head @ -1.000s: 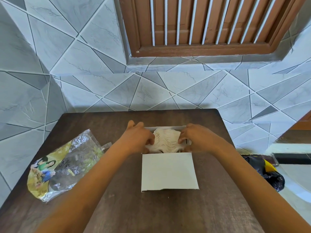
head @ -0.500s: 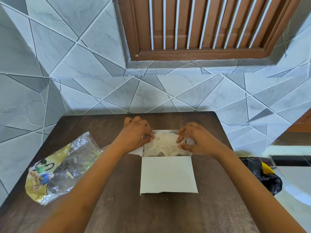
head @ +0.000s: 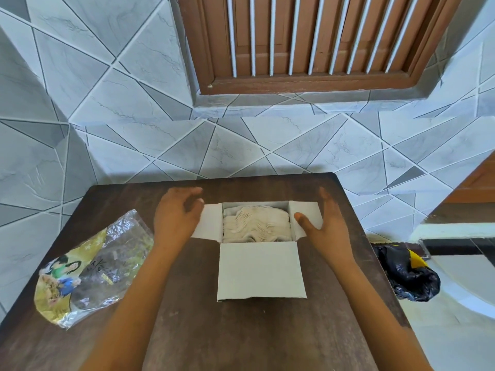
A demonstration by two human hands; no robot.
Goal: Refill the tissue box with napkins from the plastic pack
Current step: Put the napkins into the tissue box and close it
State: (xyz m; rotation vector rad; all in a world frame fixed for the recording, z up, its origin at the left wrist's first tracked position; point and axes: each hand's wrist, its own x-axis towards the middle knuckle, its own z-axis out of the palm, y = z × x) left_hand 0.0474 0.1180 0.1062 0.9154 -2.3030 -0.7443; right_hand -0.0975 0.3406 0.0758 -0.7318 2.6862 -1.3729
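Note:
A white cardboard tissue box [head: 261, 271] stands open on the dark wooden table [head: 241, 330], its big front flap folded down toward me. A stack of cream napkins [head: 255, 222] fills the inside. My left hand [head: 178, 214] rests on the left side flap with fingers spread. My right hand [head: 320, 223] lies against the right side flap, thumb on the flap's inner face, palm open. A crumpled, flattened plastic pack [head: 88, 269] with yellow print lies on the table to the left, apart from both hands.
A tiled wall rises just behind the table, with a brown barred window [head: 308, 41] above. A black plastic bag [head: 407, 277] lies on the floor past the table's right edge.
Both hands have come off the napkins and moved outward onto the box's side flaps, which now lie spread open. The napkins sit lower inside the box.

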